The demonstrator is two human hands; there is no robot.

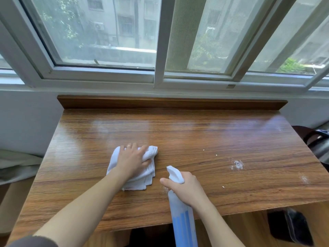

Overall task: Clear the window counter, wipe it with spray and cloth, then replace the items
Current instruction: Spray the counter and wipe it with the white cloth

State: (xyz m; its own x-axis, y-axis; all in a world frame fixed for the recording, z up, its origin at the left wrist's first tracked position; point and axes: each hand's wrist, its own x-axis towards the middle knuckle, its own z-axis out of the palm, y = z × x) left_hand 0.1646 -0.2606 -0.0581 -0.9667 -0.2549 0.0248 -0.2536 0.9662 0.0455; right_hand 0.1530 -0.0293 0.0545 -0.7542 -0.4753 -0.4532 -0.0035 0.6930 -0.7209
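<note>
My right hand (pixel 187 188) nearest, wrapped round neck of spray bottle (pixel 181 216), nozzle aimed over tabletop (pixel 213 139). Left hand (pixel 132 160) beyond it, fingers curled, gripping bunched white cloth (pixel 137 173) flat on wood. Tabletop carries no items; I judge wiping under way. White powdery residue (pixel 237 164) sits right of bottle, crumbs near it. Advice to self: mist residue lightly, sweep cloth rightward in overlapping passes along grain, finish at back ledge (pixel 170 103) under window (pixel 99 32).
</note>
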